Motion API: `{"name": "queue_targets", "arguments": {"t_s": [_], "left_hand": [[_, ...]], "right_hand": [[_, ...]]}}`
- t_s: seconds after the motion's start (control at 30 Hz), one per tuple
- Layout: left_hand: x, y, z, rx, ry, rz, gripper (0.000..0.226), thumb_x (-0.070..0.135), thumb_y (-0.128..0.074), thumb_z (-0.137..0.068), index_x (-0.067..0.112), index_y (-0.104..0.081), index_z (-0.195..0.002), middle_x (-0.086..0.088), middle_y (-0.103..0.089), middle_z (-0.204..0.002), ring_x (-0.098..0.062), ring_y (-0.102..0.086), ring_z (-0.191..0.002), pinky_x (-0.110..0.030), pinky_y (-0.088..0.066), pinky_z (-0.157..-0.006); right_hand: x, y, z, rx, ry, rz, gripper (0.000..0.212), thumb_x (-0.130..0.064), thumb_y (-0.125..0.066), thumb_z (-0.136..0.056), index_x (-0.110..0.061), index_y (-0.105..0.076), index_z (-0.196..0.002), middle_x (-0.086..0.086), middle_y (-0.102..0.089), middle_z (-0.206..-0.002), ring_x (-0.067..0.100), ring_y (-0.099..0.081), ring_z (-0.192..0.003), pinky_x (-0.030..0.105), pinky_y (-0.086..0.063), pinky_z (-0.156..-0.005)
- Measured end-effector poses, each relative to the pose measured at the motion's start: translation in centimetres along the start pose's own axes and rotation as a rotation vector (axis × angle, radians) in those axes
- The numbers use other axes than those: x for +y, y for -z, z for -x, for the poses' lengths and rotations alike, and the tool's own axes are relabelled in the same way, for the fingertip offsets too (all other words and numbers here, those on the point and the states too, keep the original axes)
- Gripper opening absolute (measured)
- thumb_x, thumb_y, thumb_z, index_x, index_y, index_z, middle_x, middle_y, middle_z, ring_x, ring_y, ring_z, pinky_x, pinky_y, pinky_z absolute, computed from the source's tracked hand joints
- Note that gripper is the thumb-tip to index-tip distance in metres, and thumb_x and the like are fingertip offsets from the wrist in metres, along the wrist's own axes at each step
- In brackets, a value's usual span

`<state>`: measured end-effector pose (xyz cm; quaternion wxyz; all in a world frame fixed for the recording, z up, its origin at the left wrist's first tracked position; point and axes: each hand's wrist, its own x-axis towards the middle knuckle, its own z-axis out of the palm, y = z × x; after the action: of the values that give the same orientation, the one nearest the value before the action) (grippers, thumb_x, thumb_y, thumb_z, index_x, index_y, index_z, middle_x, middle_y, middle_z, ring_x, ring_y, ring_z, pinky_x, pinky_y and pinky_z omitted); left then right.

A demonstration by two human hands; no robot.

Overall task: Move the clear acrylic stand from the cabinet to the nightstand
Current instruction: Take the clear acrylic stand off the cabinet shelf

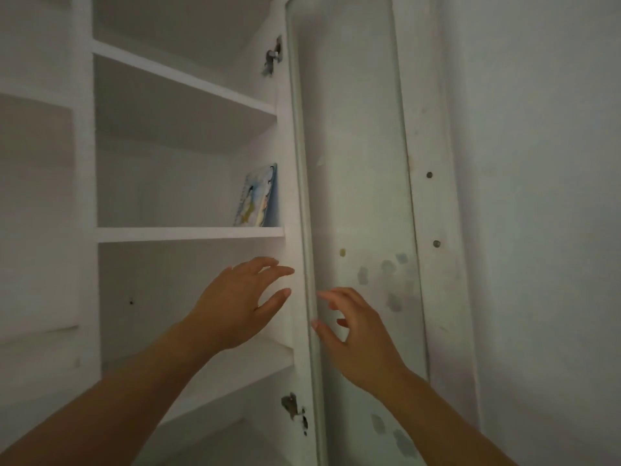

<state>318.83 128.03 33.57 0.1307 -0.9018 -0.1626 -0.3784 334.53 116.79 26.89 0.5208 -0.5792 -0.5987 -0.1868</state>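
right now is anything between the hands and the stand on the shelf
Nothing visible blocks it. The door is swung open, and the stand sits at the shelf's right end, above both empty hands: left, right.

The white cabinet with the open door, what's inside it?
Inside the white cabinet, one colourful illustrated item leans at the middle shelf's right end. Other visible shelves look bare. Both arms cover part of the lower shelves.

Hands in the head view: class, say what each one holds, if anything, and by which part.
Nothing is held. The left hand and right hand are both open, fingers spread, near the open cabinet door edge.
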Motion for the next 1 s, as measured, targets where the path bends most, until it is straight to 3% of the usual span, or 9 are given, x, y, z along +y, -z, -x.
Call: {"name": "queue_targets", "arguments": {"t_s": [0.13,0.4,0.63,0.8,1.0], "left_hand": [[-4.5,2.7,0.7,0.026,0.04,-0.096,0.067,0.064,-0.014,-0.077,0.037,-0.045,-0.13,0.006,-0.044,-0.139,-0.014,-0.043,-0.124,-0.026,-0.031,-0.097],[-11.3,6.6,1.6,0.052,0.091,-0.201,0.06,0.061,-0.023,-0.081,0.034,-0.047,-0.128,0.007,-0.044,-0.138,-0.012,-0.044,-0.123,-0.022,-0.03,-0.092],[-14.8,7.3,0.9,0.055,0.082,-0.275,0.058,0.061,-0.021,-0.08,0.037,-0.048,-0.126,0.009,-0.045,-0.136,-0.01,-0.047,-0.117,-0.022,-0.035,-0.086],[-15.8,7.4,-1.2,0.087,0.099,-0.271,0.047,0.052,-0.032,-0.085,0.035,-0.049,-0.125,0.009,-0.047,-0.131,-0.01,-0.049,-0.111,-0.024,-0.041,-0.086],[-16.9,7.7,-4.5,0.108,0.208,-0.304,0.04,0.047,-0.037,-0.091,0.035,-0.045,-0.128,0.007,-0.042,-0.138,-0.011,-0.042,-0.122,-0.024,-0.031,-0.095]], "right_hand": [[-1.8,-4.0,-3.2,-0.003,0.079,-0.049,0.038,-0.036,-0.056,-0.089,-0.029,-0.049,-0.126,-0.018,-0.044,-0.12,-0.001,-0.046,-0.109,0.026,-0.044,-0.098],[-5.4,-11.1,-9.3,0.004,0.169,-0.186,0.04,-0.033,-0.059,-0.087,-0.026,-0.049,-0.125,-0.01,-0.049,-0.123,0.005,-0.049,-0.106,0.026,-0.046,-0.092],[-5.1,-13.3,-13.3,-0.003,0.201,-0.187,0.041,-0.031,-0.061,-0.086,-0.024,-0.05,-0.124,-0.013,-0.047,-0.116,0.005,-0.049,-0.102,0.02,-0.043,-0.087],[-5.0,-13.9,-17.6,0.029,0.241,-0.234,0.04,-0.029,-0.063,-0.085,-0.023,-0.052,-0.123,-0.009,-0.049,-0.114,0.007,-0.051,-0.099,0.025,-0.047,-0.086],[-4.4,-14.8,-23.7,0.037,0.307,-0.306,0.04,-0.033,-0.061,-0.086,-0.021,-0.052,-0.123,-0.001,-0.054,-0.119,0.01,-0.053,-0.098,0.031,-0.05,-0.086]]}}
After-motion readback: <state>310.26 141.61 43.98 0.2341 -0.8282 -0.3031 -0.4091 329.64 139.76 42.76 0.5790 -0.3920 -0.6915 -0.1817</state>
